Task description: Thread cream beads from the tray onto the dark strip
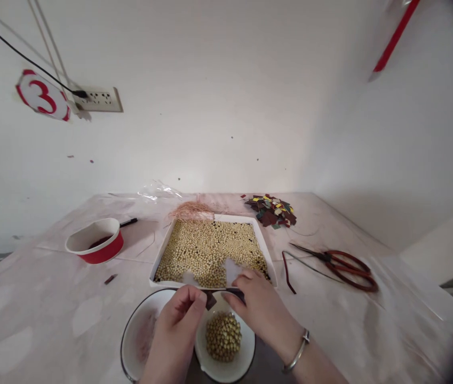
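Note:
My left hand (182, 320) is closed, thumb and forefinger pinching a small dark brown square piece (211, 301) above two bowls. My right hand (252, 298) hovers at the front edge of a white tray (267, 255), its thumb apart from the bent fingers, with nothing plain between them. The tray holds many pale yellow beads (210, 245) with some dark ones. Two blurred whitish patches (232, 271) show over the beads near my fingers. Below is a white bowl (246, 352) of greenish-gold beads (223, 337). Another white bowl (132, 330), partly behind my left hand, has pinkish contents.
Scissors with red-brown handles (352, 270) lie right, beside a thin dark strip (288, 274). Behind are a pile of coloured scraps (272, 210), reddish strands (192, 209) and clear plastic (158, 190). A red-and-white tub (104, 250) and black pen (129, 222) are left.

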`<state>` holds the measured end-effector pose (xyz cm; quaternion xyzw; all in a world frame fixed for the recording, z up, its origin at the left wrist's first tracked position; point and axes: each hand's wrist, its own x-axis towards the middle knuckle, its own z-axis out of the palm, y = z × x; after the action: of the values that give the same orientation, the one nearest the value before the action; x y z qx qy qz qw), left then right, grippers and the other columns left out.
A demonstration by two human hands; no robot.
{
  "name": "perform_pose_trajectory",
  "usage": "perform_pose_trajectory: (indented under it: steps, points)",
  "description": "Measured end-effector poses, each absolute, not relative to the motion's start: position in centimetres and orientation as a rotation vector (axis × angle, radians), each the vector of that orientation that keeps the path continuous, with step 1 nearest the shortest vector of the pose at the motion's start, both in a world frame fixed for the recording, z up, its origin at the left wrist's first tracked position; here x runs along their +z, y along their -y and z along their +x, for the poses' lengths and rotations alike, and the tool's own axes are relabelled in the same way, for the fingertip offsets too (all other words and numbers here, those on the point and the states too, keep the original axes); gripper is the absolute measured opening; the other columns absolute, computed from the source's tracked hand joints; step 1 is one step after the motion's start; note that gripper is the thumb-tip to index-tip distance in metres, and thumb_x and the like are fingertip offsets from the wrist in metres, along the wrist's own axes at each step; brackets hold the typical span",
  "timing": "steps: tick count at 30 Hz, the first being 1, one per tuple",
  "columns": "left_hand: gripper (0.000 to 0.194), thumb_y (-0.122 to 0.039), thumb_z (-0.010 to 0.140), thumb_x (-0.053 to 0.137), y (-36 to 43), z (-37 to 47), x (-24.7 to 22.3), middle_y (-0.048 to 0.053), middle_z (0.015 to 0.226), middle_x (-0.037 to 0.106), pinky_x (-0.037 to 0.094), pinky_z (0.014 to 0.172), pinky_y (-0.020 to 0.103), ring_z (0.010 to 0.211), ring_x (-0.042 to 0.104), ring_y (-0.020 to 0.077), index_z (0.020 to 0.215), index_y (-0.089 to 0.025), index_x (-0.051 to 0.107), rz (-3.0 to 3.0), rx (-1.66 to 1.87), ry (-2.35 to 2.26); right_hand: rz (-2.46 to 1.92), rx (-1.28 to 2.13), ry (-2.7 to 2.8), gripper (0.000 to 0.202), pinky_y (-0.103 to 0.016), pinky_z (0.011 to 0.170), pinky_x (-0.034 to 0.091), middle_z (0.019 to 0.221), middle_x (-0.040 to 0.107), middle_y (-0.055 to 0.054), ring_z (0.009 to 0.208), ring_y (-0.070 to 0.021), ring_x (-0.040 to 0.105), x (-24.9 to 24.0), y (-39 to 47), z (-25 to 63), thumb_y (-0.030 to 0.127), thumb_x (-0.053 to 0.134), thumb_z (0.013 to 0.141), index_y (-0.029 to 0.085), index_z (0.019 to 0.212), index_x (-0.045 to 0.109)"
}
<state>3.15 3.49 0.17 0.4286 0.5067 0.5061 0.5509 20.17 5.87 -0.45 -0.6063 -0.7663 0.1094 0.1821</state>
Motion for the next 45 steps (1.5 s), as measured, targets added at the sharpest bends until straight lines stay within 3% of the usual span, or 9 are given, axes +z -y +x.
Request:
perform_pose_trajectory:
  steps: [11,23,38,45]
  points:
    - [0.025,-0.037,0.077,0.062,-3.1,3.3,0.8,-0.004,0.059,0.048,0.034,0.055,0.021,0.059,0.038,0.0125,0.062,-0.019,0.052,1.039,1.216,-1.202,-1.686,0.431,2.151,0.028,-0.031,0.071,0.043,0.08,0.062,-0.007,0.079,-0.0202,0.058,-0.7,-6.8,22.6,0.03,0.046,0.09,0.018,0.071,0.063]
    - [0.022,-0.034,0.078,0.06,-3.1,3.2,0.4,-0.002,0.063,0.055,0.036,0.059,0.023,0.062,0.044,0.0133,0.064,-0.019,0.055,1.075,1.197,-1.186,-1.585,0.637,2.088,0.011,-0.028,0.063,0.042,0.077,0.066,-0.002,0.072,-0.0173,0.059,-1.7,-7.3,23.0,0.022,0.054,0.081,0.02,0.075,0.063]
    - [0.019,-0.032,0.077,0.06,-3.0,3.3,0.3,0.0,0.066,0.06,0.041,0.066,0.026,0.068,0.053,0.0159,0.064,-0.018,0.056,1.121,1.189,-1.176,-1.45,0.734,1.971,0.011,-0.028,0.065,0.045,0.074,0.065,0.0,0.071,-0.0162,0.06,-2.3,-7.6,23.3,0.017,0.05,0.079,0.021,0.075,0.059]
    - [0.018,-0.031,0.079,0.058,-2.9,3.2,0.5,0.0,0.069,0.062,0.04,0.067,0.026,0.069,0.053,0.0156,0.066,-0.018,0.056,1.127,1.179,-1.159,-1.402,0.649,1.839,0.008,-0.03,0.069,0.046,0.081,0.064,-0.002,0.076,-0.0172,0.059,0.0,-5.9,21.7,0.024,0.051,0.082,0.022,0.082,0.059]
